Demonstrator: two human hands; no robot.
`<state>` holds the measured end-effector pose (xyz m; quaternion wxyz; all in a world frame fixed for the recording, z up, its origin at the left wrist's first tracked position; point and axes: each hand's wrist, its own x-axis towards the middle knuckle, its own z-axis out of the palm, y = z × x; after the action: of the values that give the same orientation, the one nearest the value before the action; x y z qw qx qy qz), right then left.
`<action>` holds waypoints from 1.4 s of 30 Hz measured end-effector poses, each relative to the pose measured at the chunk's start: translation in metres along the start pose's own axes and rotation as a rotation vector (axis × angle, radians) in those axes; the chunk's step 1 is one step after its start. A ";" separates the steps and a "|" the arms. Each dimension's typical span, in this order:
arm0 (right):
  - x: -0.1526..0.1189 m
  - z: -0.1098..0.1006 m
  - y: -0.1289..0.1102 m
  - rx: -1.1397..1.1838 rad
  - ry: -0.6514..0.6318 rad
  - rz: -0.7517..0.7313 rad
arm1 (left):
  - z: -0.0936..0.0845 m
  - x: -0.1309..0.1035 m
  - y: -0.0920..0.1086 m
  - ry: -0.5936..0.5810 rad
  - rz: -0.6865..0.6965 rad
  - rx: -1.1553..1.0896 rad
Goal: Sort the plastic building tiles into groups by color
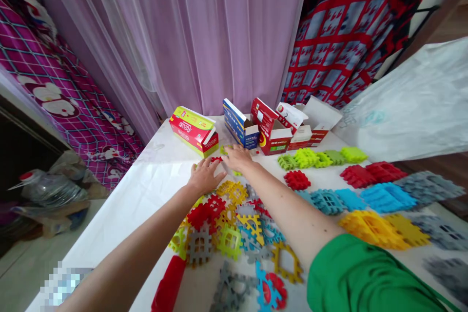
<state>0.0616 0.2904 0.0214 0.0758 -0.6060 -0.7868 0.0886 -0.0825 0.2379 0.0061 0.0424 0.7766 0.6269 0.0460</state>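
Observation:
My left hand (205, 175) lies low over the far end of the pile of toothed plastic building tiles, its fingers spread. My right hand (237, 158) is stretched out just to its right, fingers extended, with a lime-green piece (223, 149) by its fingertips. Between the two hands is a small red piece (216, 159). Nearer to me lies the mixed pile, with red tiles (206, 210), a yellow tile (237, 192), a lime-green window tile (230, 242) and a grey window tile (199, 246). My fingers partly cover the pieces beneath them.
Sorted stacks sit on the right: lime-green (306, 157), red (373, 174), blue (388, 198), yellow (375, 229) and grey (429, 189). Small cartons, a red-and-yellow box (190, 131), a blue box (239, 126) and a red box (268, 129), line the back of the white table (120, 200).

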 end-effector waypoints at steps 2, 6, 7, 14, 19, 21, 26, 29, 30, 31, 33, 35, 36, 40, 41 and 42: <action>0.008 0.004 -0.002 -0.017 -0.022 -0.007 | 0.002 -0.005 -0.002 -0.002 0.053 -0.011; 0.001 0.004 -0.002 -0.067 -0.038 -0.088 | -0.006 -0.013 -0.006 -0.033 0.142 -0.036; -0.004 0.002 0.000 -0.078 -0.040 -0.108 | -0.009 -0.014 -0.007 -0.044 0.164 -0.046; -0.008 -0.017 0.016 -0.114 0.009 -0.085 | -0.017 -0.015 -0.018 -0.018 0.215 -0.116; 0.004 -0.019 0.011 -0.127 -0.136 -0.165 | -0.003 -0.015 -0.025 -0.044 0.129 -0.069; 0.002 -0.018 0.010 -0.156 -0.124 -0.188 | 0.000 -0.015 -0.025 -0.098 0.124 -0.067; -0.021 -0.011 0.019 -0.159 -0.041 -0.207 | 0.006 -0.016 -0.027 -0.159 0.129 -0.116; -0.040 -0.005 0.026 -0.105 -0.050 -0.179 | 0.008 -0.015 -0.030 -0.135 0.206 -0.182; -0.046 -0.003 0.027 -0.086 -0.063 -0.175 | 0.009 -0.015 -0.029 -0.134 0.235 -0.205; -0.052 -0.003 0.028 -0.066 -0.074 -0.175 | 0.008 -0.016 -0.028 -0.138 0.257 -0.225; -0.063 -0.004 0.031 -0.025 -0.075 -0.177 | 0.005 -0.020 -0.022 -0.165 0.274 -0.253; -0.074 -0.011 0.034 0.013 -0.045 -0.163 | -0.001 -0.029 -0.017 -0.191 0.266 -0.260; -0.080 -0.015 0.037 0.025 -0.024 -0.143 | -0.005 -0.036 -0.016 -0.190 0.255 -0.260; -0.110 -0.033 0.051 -0.008 0.013 0.027 | -0.022 -0.076 -0.023 -0.115 0.187 -0.263; -0.117 -0.035 0.053 -0.025 0.007 0.066 | -0.025 -0.089 -0.028 -0.094 0.169 -0.266; -0.124 -0.035 0.054 -0.041 0.000 0.098 | -0.027 -0.102 -0.032 -0.066 0.153 -0.267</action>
<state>0.1520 0.1853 0.0414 0.0591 -0.6453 -0.7578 0.0761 -0.1384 0.1451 0.0268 0.1623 0.8107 0.5523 0.1064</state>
